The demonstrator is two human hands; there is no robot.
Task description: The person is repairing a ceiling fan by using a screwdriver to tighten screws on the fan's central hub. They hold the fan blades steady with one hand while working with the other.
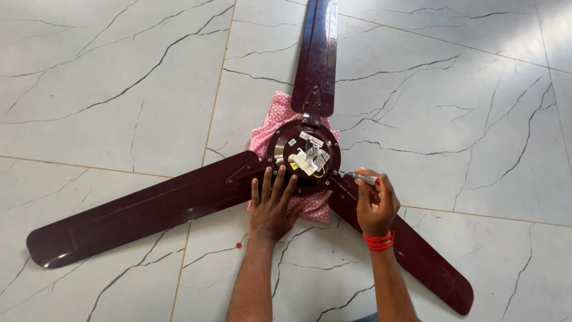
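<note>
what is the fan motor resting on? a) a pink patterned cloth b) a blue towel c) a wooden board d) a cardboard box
a: a pink patterned cloth shows around the edge of the dark fan motor, spread on the marble floor, while the left hand presses flat at the motor's near edge.
</note>
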